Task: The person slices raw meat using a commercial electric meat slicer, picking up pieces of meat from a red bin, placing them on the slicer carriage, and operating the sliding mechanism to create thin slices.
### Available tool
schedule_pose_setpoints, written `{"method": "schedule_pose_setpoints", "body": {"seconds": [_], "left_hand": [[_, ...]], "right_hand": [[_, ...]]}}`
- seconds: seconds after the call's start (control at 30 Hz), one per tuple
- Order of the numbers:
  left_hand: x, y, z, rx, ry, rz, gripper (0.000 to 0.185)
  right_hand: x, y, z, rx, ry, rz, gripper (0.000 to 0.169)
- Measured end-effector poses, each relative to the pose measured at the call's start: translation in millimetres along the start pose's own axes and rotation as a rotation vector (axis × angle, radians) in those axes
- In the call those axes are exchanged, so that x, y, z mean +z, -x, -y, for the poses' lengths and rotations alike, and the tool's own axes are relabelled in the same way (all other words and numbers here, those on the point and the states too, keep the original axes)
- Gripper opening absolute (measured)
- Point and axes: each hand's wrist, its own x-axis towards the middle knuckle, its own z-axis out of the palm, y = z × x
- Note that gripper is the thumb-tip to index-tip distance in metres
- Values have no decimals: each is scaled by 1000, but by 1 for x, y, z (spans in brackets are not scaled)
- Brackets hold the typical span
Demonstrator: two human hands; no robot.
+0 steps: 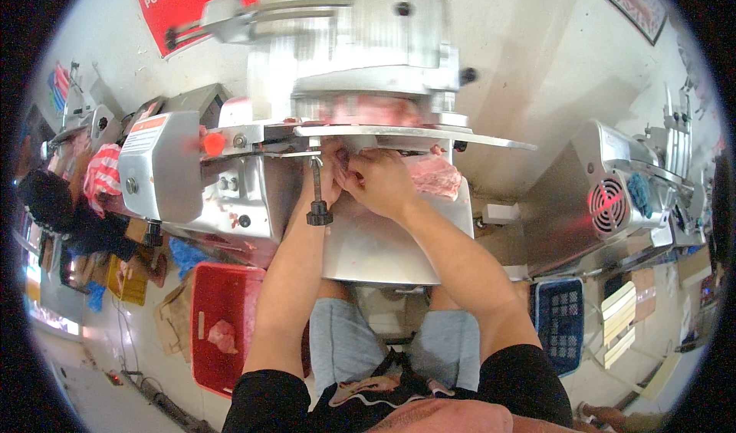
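Note:
Both hands are under the blade edge of a metal meat slicer [414,132], above its smooth metal receiving tray [379,249]. My left hand [329,171] is partly hidden behind a threaded rod with a black knob [319,214]. My right hand [382,181] meets it from the right, fingers curled in. A small dark-red piece of meat [343,158] shows between the hands; which fingers grip it is unclear. Pink sliced meat [436,177] lies on the tray just right of my right hand. Behind the blade, a blurred block of meat [374,109] sits under the slicer's carriage [368,79].
A red plastic crate [198,341] with a piece of meat [223,336] stands on the floor at left, a dark blue crate [558,323] at right. Other slicers flank mine, one [575,185] at right. A co-worker [49,197] is at far left.

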Motion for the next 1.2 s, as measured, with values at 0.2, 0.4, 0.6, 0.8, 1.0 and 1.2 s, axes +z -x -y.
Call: {"method": "schedule_pose_setpoints", "body": {"seconds": [0.2, 0.4, 0.6, 0.8, 1.0, 1.2], "left_hand": [[20, 8, -6, -10, 50, -96, 9], [28, 6, -11, 83, 89, -49, 12], [32, 10, -14, 37, 27, -85, 13], [37, 10, -15, 8, 27, -69, 16], [45, 14, -14, -30, 93, 38, 17], [13, 1, 0, -116, 36, -1, 18]], "right_hand": [[-3, 1, 3, 73, -21, -36, 36], [-2, -1, 2, 79, -45, 24, 68], [9, 3, -1, 82, 32, 13, 57], [10, 3, -2, 48, -23, -37, 65], [0, 2, -2, 24, -9, -75, 35], [-2, 1, -6, 35, -21, -18, 18]]}}
